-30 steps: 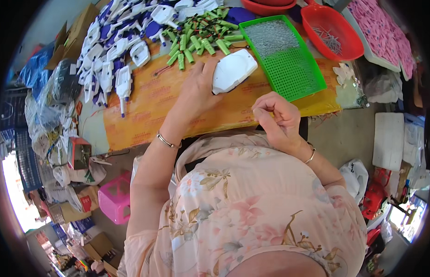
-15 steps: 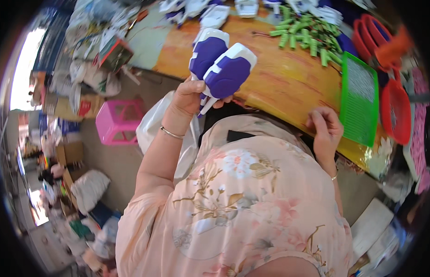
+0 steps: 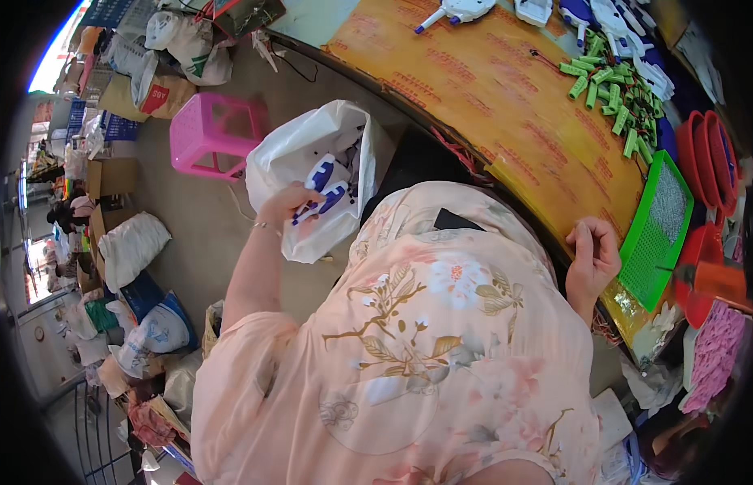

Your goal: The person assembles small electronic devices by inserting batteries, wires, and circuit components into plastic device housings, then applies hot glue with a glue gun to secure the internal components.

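My left hand [image 3: 292, 204] is closed around the lower ends of two white-and-purple plastic housings. The upper housing [image 3: 321, 173] and the lower housing [image 3: 334, 195] sit side by side, tilted, within the mouth of a white plastic bag [image 3: 271, 149] on the floor. Several small dark pieces show on the bag's inner side; its bottom is hidden. My right hand [image 3: 593, 260] rests by the table's front edge, fingers curled in and thumb against them, with nothing visible in it. The green perforated tray [image 3: 635, 246] is nearest to it.
An orange-yellow covered table [image 3: 506, 121] curves along the far side. It bears a heap of green cylinders with wires [image 3: 615, 89] and more white-and-purple housings [image 3: 465, 8]. Red plastic baskets [image 3: 704, 162] stand at the right. A pink stool [image 3: 211, 133] is left of the bag.
My left hand has carried the two housings down and left, from beside the table edge to the white bag's mouth. My view has shifted left; my right hand keeps its curled pose by the table.
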Demonstrator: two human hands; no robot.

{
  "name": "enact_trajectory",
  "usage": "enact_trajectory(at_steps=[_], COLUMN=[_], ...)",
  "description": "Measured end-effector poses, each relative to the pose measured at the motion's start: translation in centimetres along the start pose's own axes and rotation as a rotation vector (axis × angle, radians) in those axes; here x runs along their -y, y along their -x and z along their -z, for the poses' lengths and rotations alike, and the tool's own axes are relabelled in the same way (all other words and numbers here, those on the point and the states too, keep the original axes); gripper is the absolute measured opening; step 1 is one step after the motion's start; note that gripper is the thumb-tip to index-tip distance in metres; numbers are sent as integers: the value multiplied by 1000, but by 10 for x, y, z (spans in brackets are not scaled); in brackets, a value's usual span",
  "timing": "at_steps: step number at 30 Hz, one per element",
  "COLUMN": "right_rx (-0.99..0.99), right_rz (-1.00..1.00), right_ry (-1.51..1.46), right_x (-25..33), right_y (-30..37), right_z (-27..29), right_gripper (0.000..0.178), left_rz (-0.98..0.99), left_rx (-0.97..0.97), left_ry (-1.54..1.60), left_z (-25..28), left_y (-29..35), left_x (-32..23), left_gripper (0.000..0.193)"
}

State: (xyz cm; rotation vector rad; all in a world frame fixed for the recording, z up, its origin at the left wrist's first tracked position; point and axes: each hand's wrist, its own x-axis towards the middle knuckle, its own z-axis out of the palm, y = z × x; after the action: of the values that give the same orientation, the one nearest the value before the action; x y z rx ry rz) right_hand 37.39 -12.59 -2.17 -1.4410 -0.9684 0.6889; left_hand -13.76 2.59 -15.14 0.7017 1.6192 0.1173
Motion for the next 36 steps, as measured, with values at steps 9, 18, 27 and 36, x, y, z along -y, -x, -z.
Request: enact_trajectory(at_steps=[9, 18, 27, 36], right_rx=[54, 23, -57, -85], right_rz=[7, 71, 71, 261], right_ry=[183, 301, 300, 526], right_x=[-3, -5, -12, 7], right_y=[3, 0, 6, 5], right_z=[2, 5, -1, -15], right_gripper=[5, 5, 7, 10], left_rz=[-170, -878, -1309, -1315], left_rx=[-198, 118, -210, -824], left_ry=[89, -54, -522, -1097], left_z=[-25, 7, -58, -160], left_y=[-42, 92, 56, 26], left_x=[-17, -157, -305, -427], left_gripper=[64, 31, 53, 70])
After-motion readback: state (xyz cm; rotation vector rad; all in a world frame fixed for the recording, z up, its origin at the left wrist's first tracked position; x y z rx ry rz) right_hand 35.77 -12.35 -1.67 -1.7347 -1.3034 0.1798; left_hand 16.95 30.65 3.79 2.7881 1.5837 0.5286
